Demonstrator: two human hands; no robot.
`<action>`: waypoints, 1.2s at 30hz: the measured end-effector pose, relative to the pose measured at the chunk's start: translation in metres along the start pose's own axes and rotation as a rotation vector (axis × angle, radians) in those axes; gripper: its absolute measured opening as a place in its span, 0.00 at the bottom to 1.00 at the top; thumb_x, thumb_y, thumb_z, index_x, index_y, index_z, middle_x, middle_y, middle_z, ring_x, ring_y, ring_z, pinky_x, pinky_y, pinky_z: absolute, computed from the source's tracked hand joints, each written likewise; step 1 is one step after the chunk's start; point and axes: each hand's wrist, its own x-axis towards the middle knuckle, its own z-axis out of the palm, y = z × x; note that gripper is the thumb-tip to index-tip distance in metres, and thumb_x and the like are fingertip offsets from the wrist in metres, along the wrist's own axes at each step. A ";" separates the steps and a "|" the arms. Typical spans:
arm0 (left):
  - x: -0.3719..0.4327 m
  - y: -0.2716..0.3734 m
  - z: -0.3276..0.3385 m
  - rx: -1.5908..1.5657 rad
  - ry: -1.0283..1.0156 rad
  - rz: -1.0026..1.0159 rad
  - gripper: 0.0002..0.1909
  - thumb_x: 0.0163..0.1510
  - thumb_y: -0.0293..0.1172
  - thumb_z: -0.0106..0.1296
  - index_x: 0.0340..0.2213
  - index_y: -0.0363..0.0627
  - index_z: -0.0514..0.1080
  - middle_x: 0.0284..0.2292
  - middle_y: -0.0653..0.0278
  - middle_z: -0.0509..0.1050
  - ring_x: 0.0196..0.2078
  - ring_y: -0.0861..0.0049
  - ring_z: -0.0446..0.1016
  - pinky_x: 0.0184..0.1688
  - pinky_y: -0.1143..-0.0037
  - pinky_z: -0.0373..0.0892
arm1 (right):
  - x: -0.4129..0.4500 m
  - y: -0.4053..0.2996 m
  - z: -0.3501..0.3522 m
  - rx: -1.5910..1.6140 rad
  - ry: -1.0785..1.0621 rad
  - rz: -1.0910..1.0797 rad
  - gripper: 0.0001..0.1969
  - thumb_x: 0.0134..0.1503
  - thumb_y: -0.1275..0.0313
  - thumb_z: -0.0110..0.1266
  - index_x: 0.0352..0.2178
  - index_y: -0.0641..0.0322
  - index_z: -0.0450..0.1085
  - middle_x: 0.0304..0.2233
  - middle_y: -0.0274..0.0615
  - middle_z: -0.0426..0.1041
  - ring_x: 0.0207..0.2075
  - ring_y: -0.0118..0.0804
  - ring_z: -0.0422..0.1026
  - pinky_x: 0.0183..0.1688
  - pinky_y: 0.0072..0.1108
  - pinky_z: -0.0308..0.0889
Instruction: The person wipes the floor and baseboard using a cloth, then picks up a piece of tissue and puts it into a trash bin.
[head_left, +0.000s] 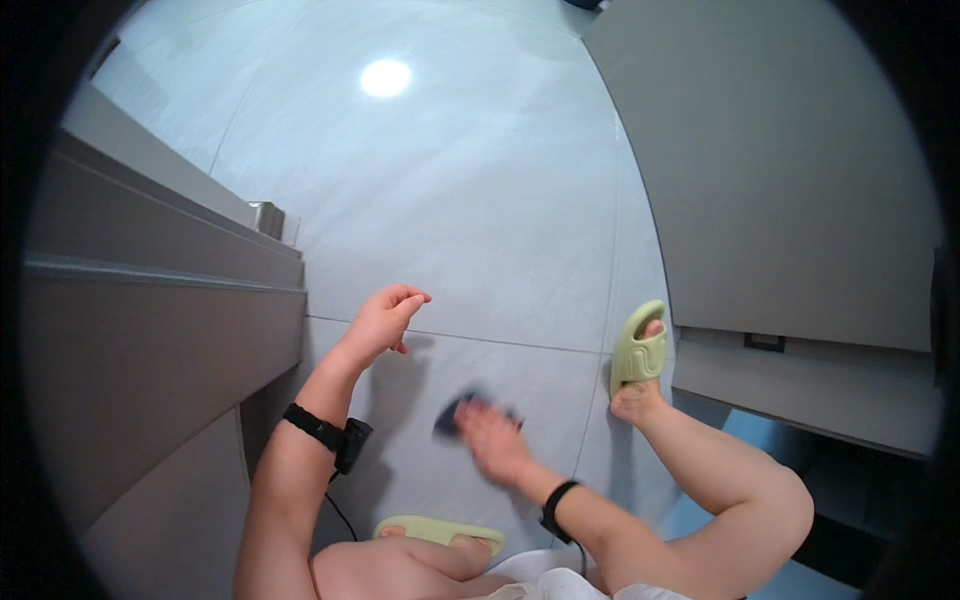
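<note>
My right hand (491, 442) is blurred and lies over a dark cloth (448, 421) low over the grey tiled floor (465, 225). The cloth is bunched, and my palm and fingers hide part of it. To the upper left of it, my left hand (386, 319) hangs in the air with loosely bent fingers and nothing visible in it. A black strap (315, 427) with a small black device (352, 445) sits on my left forearm. Another black band (556, 511) circles my right wrist.
Grey cabinet fronts (165, 330) rise along the left. A large grey panel (780, 172) stands at the right, above an open dark space (847, 480). My feet wear pale green slippers (642, 358). A black cable (341, 516) hangs from the left device. Lamp light (385, 78) reflects off the floor.
</note>
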 end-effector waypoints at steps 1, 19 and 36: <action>0.002 0.004 0.009 0.009 -0.030 0.015 0.15 0.58 0.37 0.42 0.40 0.40 0.71 0.13 0.76 0.58 0.14 0.88 0.58 0.18 0.78 0.66 | -0.048 0.001 0.015 0.121 -0.067 -0.219 0.17 0.56 0.71 0.44 0.47 0.62 0.65 0.54 0.45 0.63 0.55 0.44 0.62 0.56 0.34 0.57; -0.001 0.004 -0.013 0.021 0.090 -0.022 0.15 0.57 0.38 0.44 0.39 0.42 0.72 0.15 0.76 0.59 0.15 0.89 0.58 0.16 0.79 0.64 | 0.001 -0.012 0.008 0.045 -0.016 -0.418 0.21 0.57 0.69 0.36 0.52 0.58 0.62 0.57 0.46 0.60 0.58 0.46 0.58 0.60 0.32 0.50; -0.065 -0.043 -0.038 0.354 0.243 -0.226 0.17 0.54 0.41 0.49 0.37 0.41 0.74 0.20 0.64 0.73 0.18 0.82 0.68 0.16 0.76 0.63 | 0.133 -0.001 -0.039 -0.102 0.220 -0.498 0.19 0.57 0.68 0.41 0.50 0.59 0.64 0.55 0.43 0.62 0.58 0.42 0.59 0.59 0.35 0.53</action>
